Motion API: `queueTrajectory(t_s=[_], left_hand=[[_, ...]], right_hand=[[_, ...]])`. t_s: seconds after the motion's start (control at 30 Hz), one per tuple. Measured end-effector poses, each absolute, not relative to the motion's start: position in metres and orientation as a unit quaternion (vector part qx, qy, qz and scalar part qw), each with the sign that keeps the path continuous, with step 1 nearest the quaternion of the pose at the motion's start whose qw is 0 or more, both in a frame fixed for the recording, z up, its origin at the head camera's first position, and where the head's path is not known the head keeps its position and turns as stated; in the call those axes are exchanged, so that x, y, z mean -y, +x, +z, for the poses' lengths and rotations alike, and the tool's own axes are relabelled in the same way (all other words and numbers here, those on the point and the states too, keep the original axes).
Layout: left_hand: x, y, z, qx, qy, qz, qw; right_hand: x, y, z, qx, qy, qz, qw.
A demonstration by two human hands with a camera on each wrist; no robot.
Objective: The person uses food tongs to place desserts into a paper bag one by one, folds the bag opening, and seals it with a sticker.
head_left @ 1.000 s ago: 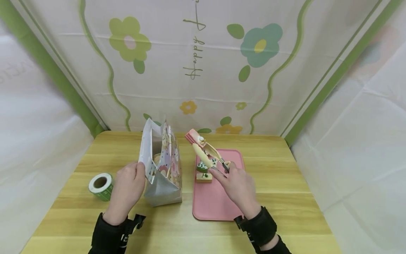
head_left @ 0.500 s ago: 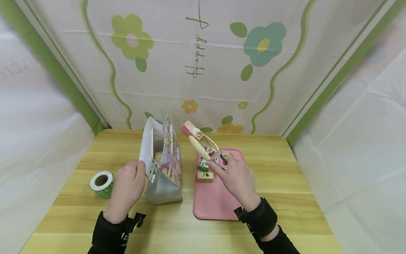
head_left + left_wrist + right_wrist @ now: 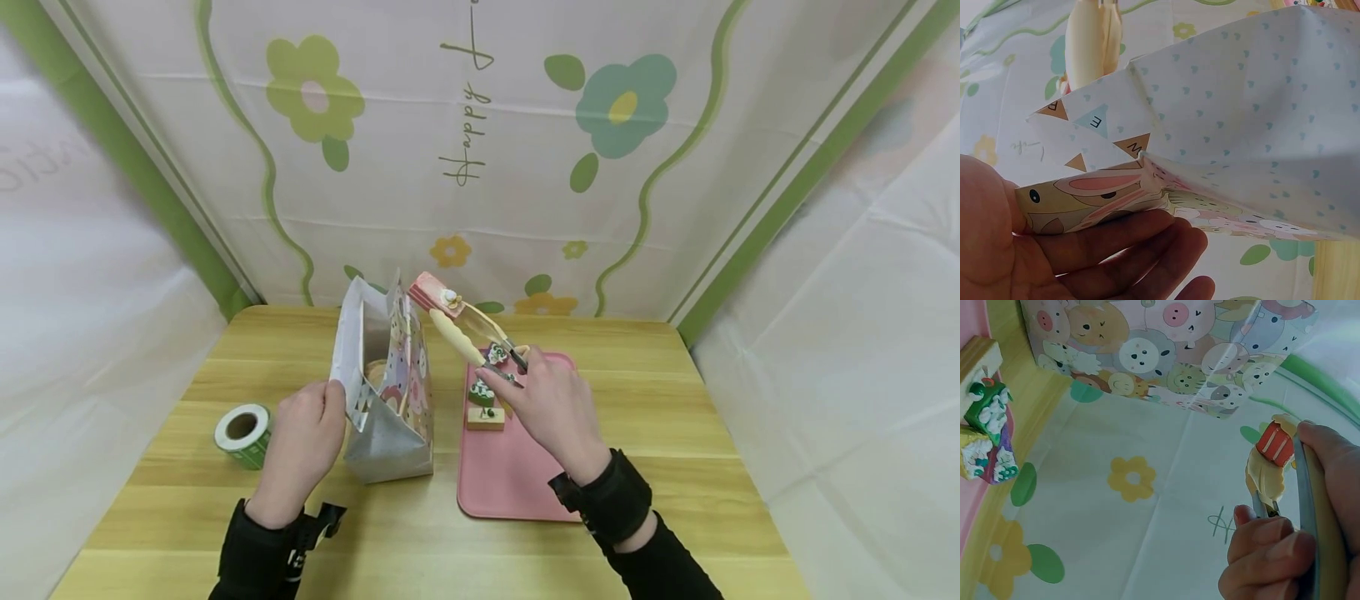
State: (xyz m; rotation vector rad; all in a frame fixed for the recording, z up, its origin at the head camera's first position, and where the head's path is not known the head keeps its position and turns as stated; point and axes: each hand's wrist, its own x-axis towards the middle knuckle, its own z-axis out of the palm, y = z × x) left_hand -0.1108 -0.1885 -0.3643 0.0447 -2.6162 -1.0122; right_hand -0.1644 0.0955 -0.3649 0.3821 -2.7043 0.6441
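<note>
the right hand [image 3: 551, 408] is curled round a pair of tongs [image 3: 453, 337], thumb and fingers squeezed in; the left hand [image 3: 307, 437] pinches the edge of a paper bag [image 3: 386, 454], whose mouth stands open. the bag stands between the hands, left of a pink tray [image 3: 513, 483] with small cakes [image 3: 486, 418] on it. farthest out, the tong tips grip a slice of pink cake [image 3: 431, 292] in the air, just beside the bag's top and outside its mouth; whether they touch, i can't tell.

best done, i'd say, with a light, steady squeeze, the slice raised clear of the rim and the bag's edge pulled wide.

half a second ago the slice was farther right; the tongs have swung toward the bag, while the left hand looks unmoved.
</note>
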Motion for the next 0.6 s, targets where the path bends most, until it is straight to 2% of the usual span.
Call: queueTrajectory(t_s=[0.17,0.6], left_hand=[[0.188,-0.111,-0.364,0.92,0.017,-0.354,0.166],[0.186,-0.113,-0.365,0.921,0.02,-0.355,0.161]], right_hand=[[-0.091,-0.168,-0.354,0.946,0.159,0.211,0.187],[-0.07,-0.168,-0.324,0.949,0.192,0.164,0.188]])
